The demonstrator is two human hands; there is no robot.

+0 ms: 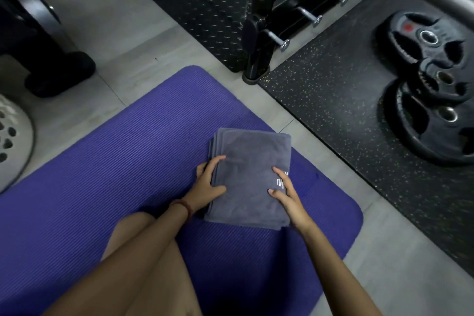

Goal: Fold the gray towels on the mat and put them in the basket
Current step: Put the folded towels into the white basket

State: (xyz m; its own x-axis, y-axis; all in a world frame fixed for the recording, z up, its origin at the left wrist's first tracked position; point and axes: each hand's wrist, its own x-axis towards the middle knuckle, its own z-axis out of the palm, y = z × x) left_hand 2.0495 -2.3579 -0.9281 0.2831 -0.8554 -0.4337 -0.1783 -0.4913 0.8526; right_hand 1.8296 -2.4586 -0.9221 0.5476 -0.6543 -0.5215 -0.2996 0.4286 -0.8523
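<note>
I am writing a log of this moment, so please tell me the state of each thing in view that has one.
towels: folded, stacked, lying on the mat.
mat: spread flat on the floor.
basket: mostly out of view at the left; contents hidden.
left hand: grips the stack's left edge.
right hand: grips the stack's right edge.
weight plates: lying flat, overlapping.

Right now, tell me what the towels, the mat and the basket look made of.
The gray towels: soft cloth, likely microfiber or terry; matte nap, limp layered edges. The mat: purple foam, probably; fine ribbed matte surface, rounded corner. The basket: white hard plastic, apparently; smooth molded wall with cut-out holes.
</note>
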